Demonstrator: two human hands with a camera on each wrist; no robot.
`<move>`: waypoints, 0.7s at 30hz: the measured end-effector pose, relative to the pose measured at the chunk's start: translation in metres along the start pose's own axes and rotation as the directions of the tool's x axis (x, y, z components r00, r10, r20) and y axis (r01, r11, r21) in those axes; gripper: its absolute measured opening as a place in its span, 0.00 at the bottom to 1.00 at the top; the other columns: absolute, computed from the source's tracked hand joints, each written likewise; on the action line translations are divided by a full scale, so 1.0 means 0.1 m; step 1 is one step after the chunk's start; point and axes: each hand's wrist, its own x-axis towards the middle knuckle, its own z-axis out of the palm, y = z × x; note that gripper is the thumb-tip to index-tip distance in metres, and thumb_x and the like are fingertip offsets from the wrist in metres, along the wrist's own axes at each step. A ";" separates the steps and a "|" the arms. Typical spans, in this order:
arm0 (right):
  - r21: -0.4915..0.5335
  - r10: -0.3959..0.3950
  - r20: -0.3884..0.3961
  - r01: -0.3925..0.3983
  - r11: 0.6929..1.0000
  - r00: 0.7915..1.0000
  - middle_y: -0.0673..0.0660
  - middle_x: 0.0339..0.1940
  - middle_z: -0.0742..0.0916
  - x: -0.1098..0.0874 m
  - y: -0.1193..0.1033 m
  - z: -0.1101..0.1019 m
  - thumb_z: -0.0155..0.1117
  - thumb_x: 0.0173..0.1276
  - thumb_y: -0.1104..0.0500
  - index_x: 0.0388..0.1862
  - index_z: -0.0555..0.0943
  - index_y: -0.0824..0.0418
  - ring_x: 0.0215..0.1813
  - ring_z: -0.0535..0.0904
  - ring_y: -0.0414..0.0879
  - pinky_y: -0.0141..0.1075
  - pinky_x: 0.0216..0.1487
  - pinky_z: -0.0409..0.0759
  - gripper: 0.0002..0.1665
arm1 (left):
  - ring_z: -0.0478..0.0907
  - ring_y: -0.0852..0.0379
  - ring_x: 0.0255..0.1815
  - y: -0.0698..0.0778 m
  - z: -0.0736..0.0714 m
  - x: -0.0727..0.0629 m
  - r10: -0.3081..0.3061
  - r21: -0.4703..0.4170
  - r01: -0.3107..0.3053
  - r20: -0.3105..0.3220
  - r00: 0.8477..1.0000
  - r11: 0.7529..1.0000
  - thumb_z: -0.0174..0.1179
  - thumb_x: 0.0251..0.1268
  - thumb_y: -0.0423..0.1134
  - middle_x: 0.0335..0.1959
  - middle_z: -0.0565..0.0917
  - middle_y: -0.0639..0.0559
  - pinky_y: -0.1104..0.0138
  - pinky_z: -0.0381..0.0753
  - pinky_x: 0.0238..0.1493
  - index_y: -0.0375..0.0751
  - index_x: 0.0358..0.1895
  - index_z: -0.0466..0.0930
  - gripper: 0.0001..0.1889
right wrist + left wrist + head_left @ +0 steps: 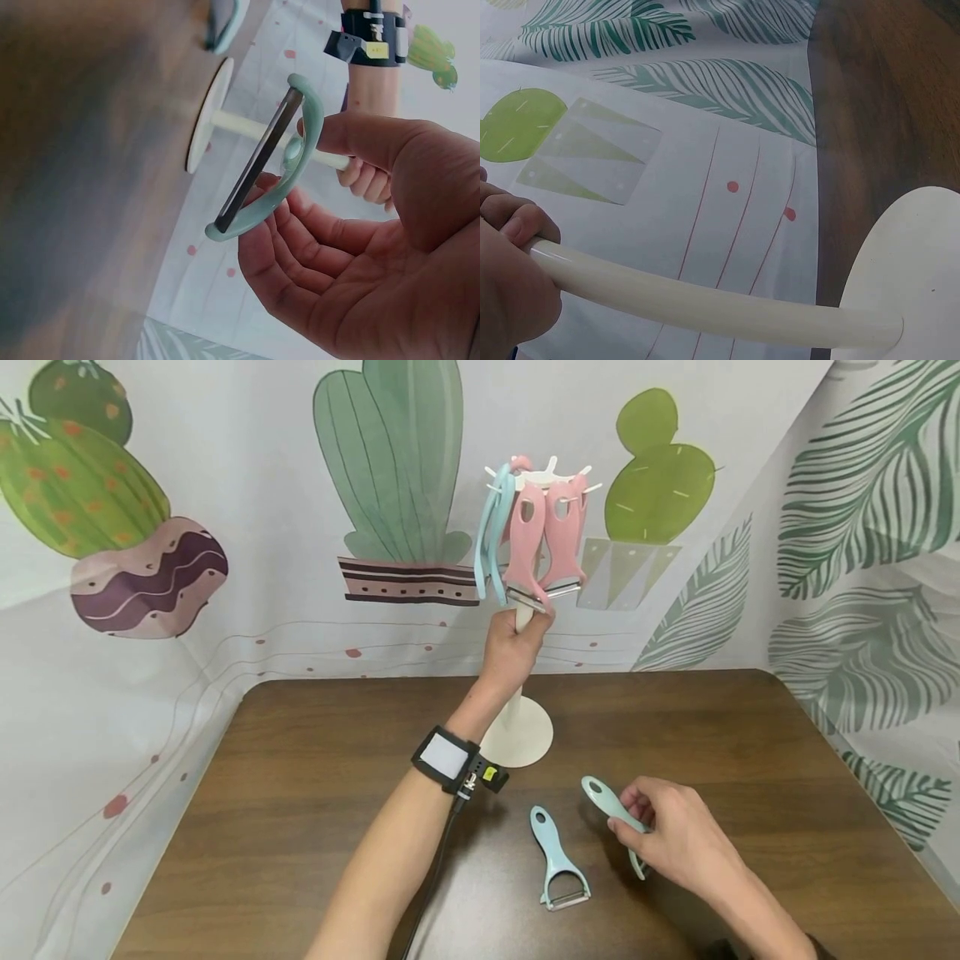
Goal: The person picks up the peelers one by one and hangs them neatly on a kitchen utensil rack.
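Note:
My left hand (512,647) grips the post (660,289) of a cream stand just under its ring of hooks (551,481). Pink peelers (527,539) and blue peelers (491,539) hang from those hooks. Lower right, my right hand (675,827) pinches a light blue peeler (603,797) between thumb and fingers, above the table. In the right wrist view the blade (259,161) of that peeler faces the camera. A second blue peeler (551,847) lies on the table to the left of the right hand, its handle pointing away from me.
The stand's round base (525,739) rests near the back of the brown wooden table (315,793). Behind it hangs a cloth (270,510) printed with cacti and leaves. A cable (435,877) runs down from the device (446,756) on the left wrist.

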 end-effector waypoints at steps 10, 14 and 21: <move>0.049 -0.029 -0.064 0.033 0.998 0.998 0.43 0.24 0.82 0.17 -0.06 -0.10 0.74 0.53 0.55 0.31 0.80 0.51 0.27 0.77 0.38 0.29 0.30 0.75 0.10 | 0.56 0.59 0.08 0.00 0.01 0.01 -0.007 -0.019 0.007 0.016 1.000 1.000 0.52 0.68 0.48 0.05 0.60 0.57 0.65 0.52 0.11 0.45 0.09 0.62 0.26; 0.083 -0.042 -0.094 0.050 0.995 0.995 0.44 0.25 0.82 0.23 -0.10 -0.14 0.74 0.54 0.56 0.32 0.80 0.51 0.28 0.78 0.38 0.29 0.31 0.77 0.10 | 0.56 0.59 0.08 0.00 0.01 0.00 -0.019 -0.028 0.020 0.015 1.000 0.999 0.53 0.67 0.48 0.05 0.60 0.58 0.66 0.53 0.10 0.45 0.09 0.62 0.26; 0.125 -0.071 -0.148 0.089 0.988 0.986 0.43 0.27 0.83 0.31 -0.19 -0.24 0.74 0.55 0.55 0.34 0.80 0.50 0.31 0.79 0.37 0.31 0.34 0.80 0.10 | 0.55 0.60 0.08 0.00 0.00 0.02 -0.005 -0.024 0.006 0.031 0.999 1.000 0.52 0.68 0.48 0.05 0.59 0.58 0.67 0.52 0.10 0.43 0.08 0.62 0.28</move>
